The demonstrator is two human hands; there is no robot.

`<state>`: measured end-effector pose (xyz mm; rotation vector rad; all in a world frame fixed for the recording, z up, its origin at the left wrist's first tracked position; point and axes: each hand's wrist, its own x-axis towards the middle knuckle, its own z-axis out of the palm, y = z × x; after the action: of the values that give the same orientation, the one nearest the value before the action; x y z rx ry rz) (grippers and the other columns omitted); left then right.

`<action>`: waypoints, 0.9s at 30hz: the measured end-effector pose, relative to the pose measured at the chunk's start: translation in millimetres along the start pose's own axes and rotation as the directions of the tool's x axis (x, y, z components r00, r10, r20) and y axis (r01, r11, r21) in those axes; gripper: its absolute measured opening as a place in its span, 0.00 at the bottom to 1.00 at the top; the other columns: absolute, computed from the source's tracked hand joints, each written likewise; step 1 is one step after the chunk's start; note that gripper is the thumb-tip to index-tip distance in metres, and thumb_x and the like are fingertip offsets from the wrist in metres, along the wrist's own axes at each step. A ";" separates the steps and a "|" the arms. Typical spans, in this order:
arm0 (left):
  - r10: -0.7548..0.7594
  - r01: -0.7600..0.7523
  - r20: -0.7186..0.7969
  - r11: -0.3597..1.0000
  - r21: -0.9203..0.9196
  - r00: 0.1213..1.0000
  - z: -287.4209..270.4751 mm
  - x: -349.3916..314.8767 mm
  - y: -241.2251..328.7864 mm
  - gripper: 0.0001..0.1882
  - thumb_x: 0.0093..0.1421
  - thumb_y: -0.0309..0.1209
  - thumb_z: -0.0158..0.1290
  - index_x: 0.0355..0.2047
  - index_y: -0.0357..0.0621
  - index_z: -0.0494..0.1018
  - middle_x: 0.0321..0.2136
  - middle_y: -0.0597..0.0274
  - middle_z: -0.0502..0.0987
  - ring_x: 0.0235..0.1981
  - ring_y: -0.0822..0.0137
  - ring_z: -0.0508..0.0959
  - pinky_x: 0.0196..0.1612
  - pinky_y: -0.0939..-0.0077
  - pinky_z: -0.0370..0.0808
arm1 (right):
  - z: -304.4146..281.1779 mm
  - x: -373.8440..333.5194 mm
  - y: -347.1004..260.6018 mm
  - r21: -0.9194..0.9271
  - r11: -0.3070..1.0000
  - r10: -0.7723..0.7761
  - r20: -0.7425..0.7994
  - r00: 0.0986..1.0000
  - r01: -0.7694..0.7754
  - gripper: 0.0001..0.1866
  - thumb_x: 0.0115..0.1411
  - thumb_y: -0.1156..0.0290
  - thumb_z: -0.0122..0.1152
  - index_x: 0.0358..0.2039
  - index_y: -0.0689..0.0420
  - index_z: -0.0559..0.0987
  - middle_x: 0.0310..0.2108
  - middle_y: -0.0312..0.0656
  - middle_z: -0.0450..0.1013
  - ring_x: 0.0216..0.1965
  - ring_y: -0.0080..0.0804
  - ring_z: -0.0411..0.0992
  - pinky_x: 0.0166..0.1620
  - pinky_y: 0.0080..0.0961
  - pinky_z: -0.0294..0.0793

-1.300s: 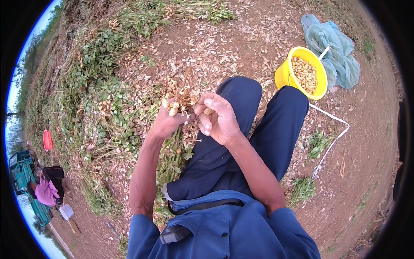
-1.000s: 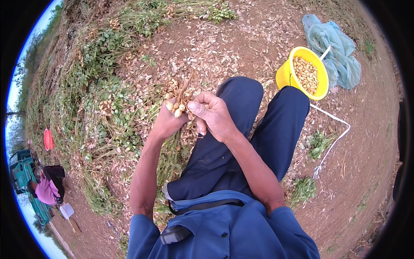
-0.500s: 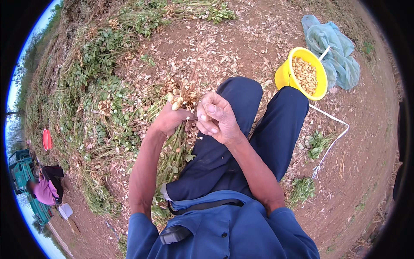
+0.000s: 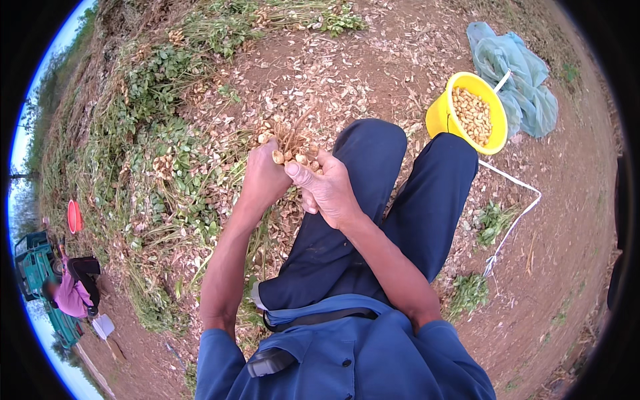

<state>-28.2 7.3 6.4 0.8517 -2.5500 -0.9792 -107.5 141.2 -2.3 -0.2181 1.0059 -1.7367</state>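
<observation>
My left hand is closed round a peanut plant, whose thin brown roots stick up beyond the fist. Tan pods, the peanuts, cluster at the root end between my hands. My right hand presses against this cluster from the right, thumb on top and fingers curled round some pods. Its fingertips are partly hidden behind the pods. Both hands meet just left of my bent knee, in dark trousers.
A yellow bucket of picked peanuts stands beyond my knees, beside a blue-green mesh bag. Pulled peanut plants heap on the left. A white cord lies right. Far left are a person, a red basin and a green vehicle.
My left hand has turned over, knuckles up, bringing the root cluster upright. The right hand has gone from a raised pinch to closing on the peanuts, thumb over them.
</observation>
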 end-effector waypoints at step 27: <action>-0.082 0.299 0.482 0.869 -0.394 0.872 -32.5 -5.8 18.6 0.18 0.52 0.21 0.60 0.45 0.39 0.76 0.34 0.66 0.81 0.34 0.75 0.77 0.38 0.74 0.77 | -31.2 0.3 -3.2 0.241 0.965 -0.004 0.413 0.911 -0.105 0.15 0.65 0.74 0.49 0.45 0.71 0.78 0.19 0.41 0.71 0.07 0.17 0.53 0.17 0.22 0.67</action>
<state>-17.0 5.2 42.5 0.8209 -2.4197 -1.9566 -128.0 157.3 -19.7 -0.3684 0.4672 -1.6624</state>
